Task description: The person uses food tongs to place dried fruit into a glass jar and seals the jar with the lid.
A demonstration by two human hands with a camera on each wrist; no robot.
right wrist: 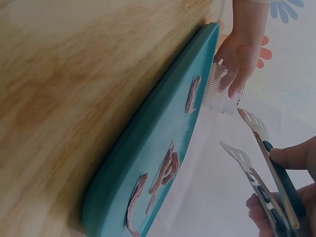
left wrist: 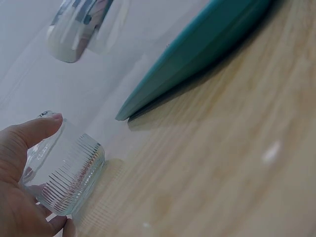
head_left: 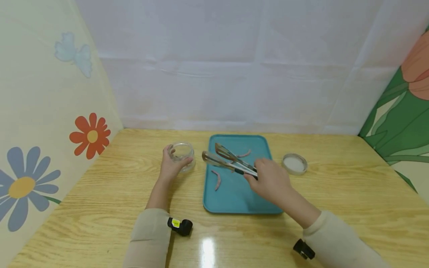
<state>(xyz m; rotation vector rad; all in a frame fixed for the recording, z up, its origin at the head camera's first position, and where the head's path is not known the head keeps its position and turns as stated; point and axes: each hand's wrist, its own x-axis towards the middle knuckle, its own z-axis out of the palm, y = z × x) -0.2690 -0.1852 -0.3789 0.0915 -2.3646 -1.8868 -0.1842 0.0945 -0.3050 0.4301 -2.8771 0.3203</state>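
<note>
My left hand [head_left: 170, 166] grips a clear glass jar [left wrist: 74, 170], ribbed near its base, with its open mouth facing up just left of the blue-green tray [head_left: 234, 203]. The thumb lies along the near side of the jar. Over the tray, my right hand [head_left: 270, 181] holds metal tongs [right wrist: 254, 180] with dark grips. Their slotted tips stand apart, with nothing between them, and point left toward the jar. Curved, pinkish-brown strips lie on the tray: one strip [head_left: 217, 181] at its left side, another [head_left: 245, 153] farther back, and more partly behind the tongs.
Right of the tray, a round lid [head_left: 295, 164] lies on the wooden table [head_left: 234, 242]. A white cloth [head_left: 234, 93] hangs behind the table, and panels with printed flowers [head_left: 89, 136] stand at both sides.
</note>
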